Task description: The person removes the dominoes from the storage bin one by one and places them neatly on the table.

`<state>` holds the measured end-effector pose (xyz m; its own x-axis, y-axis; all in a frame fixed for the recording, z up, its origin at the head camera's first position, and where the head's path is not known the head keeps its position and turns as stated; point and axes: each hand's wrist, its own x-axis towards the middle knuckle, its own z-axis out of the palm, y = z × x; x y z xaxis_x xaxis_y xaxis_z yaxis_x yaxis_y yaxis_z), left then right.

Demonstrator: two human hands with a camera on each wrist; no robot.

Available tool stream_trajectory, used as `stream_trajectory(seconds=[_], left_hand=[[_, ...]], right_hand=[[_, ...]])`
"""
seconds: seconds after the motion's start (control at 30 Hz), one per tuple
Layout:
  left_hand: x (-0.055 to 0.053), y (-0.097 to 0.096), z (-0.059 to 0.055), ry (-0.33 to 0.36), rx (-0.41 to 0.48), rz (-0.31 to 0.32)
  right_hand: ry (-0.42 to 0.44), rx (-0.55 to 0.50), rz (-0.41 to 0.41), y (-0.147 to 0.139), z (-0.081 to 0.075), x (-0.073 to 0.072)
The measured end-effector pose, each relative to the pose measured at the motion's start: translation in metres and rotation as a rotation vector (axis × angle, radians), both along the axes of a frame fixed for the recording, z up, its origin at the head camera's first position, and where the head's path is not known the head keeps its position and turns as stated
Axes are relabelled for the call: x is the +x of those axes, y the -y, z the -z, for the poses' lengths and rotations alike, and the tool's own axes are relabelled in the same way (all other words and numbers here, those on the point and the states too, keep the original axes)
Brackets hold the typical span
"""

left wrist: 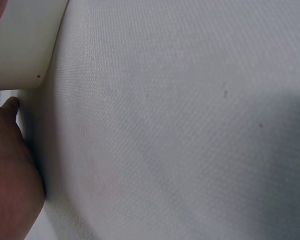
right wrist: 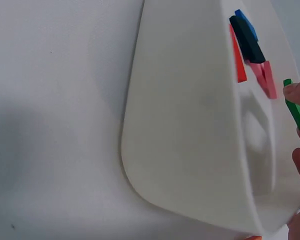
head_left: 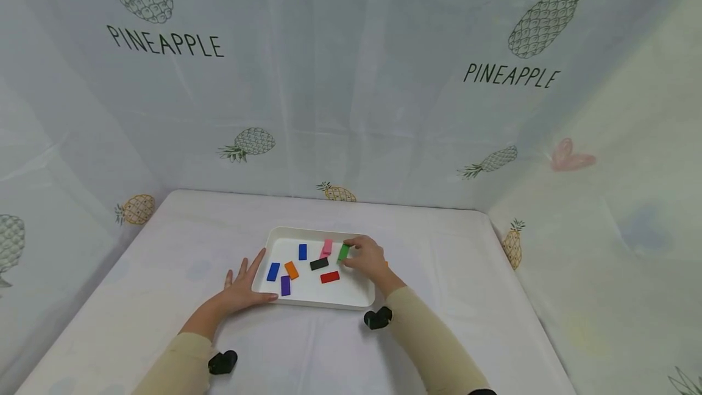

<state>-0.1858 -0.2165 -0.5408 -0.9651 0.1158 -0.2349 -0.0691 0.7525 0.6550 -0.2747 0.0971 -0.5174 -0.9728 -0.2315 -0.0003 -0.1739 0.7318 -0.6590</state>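
Between the thumb and fingers of my right hand [head_left: 368, 258] is a small green block [head_left: 343, 253], pinched near the right end of a white tray [head_left: 351, 298]. The right wrist view shows the green block [right wrist: 295, 107] tilted beside the tray wall. My left hand [head_left: 241, 291] has its fingers spread along the tray's left end, with the thumb at the front left corner. Nearest the green block are pink pieces [head_left: 328, 245], a black block [head_left: 319, 264] and a red block [head_left: 329, 277]. In the left wrist view only part of the left hand [left wrist: 12, 170] shows.
The tray's left half holds two blue blocks [head_left: 303, 252], an orange block [head_left: 291, 270] and a purple block [head_left: 285, 286]. An orange piece [head_left: 386, 264] lies outside the tray, partly hidden behind the right wrist. White cloth covers the table [head_left: 439, 322]; printed curtains [head_left: 351, 78] hang around it.
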Motion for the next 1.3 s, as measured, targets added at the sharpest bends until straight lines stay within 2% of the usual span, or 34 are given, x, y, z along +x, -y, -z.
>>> stream_trajectory(seconds=[0.23, 0.6, 0.8, 1.1, 1.3], left_hand=[[-0.002, 0.002, 0.004, 0.002, -0.021, 0.01], [-0.004, 0.001, 0.004, 0.009, -0.006, 0.01], [-0.006, -0.001, 0.005, -0.012, 0.004, 0.014], [-0.005, -0.001, 0.003, 0.006, -0.009, 0.019], [-0.003, 0.0, -0.001, 0.015, -0.006, 0.019]], right_hand=[[-0.012, 0.06, -0.018, -0.013, -0.004, -0.003], [0.079, -0.209, -0.098, -0.044, -0.025, 0.003], [0.132, -0.27, -0.064, -0.065, -0.026, 0.005], [0.14, -0.302, -0.016, -0.09, -0.021, 0.012], [0.171, -0.263, 0.015, -0.104, -0.013, 0.016]])
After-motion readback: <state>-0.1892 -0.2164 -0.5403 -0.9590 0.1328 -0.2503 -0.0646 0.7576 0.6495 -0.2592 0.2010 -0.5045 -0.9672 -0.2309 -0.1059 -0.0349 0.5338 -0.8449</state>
